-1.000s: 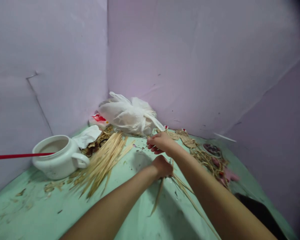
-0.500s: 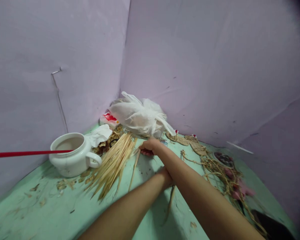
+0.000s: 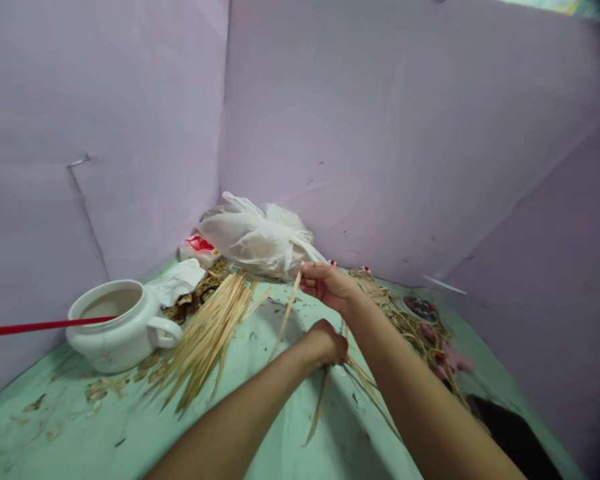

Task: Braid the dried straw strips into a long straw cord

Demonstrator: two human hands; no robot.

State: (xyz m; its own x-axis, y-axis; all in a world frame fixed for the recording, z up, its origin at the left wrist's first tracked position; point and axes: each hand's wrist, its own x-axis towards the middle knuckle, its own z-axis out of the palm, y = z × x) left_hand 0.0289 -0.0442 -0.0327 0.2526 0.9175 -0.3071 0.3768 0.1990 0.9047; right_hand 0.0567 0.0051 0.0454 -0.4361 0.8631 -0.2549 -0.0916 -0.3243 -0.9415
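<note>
My right hand (image 3: pixel 326 283) is closed in a pinch on the end of one pale dried leaf strip (image 3: pixel 289 308), which hangs down from the fingertips. Below it, my left hand (image 3: pixel 329 343) is closed round several dried strips (image 3: pixel 373 387) whose loose ends trail out beneath and to the right. My right forearm passes close to the left hand and hides part of these strips. Left of both hands, a fanned bundle of dried straw-coloured strips (image 3: pixel 207 340) lies on the green surface (image 3: pixel 180 447).
A white handled pot (image 3: pixel 115 347) with a red stick (image 3: pixel 45 327) stands at left. Behind the bundle are crumpled tissue (image 3: pixel 180 280), a red-and-white packet (image 3: pixel 200 248) and a white plastic bag (image 3: pixel 260 233). Braided cord (image 3: pixel 420 333) and a dark object (image 3: pixel 510 433) lie at right.
My right hand has lifted a strip up and away from the bundle. My left hand, mostly hidden behind the right forearm before, now shows. The whole view has turned slightly to the right.
</note>
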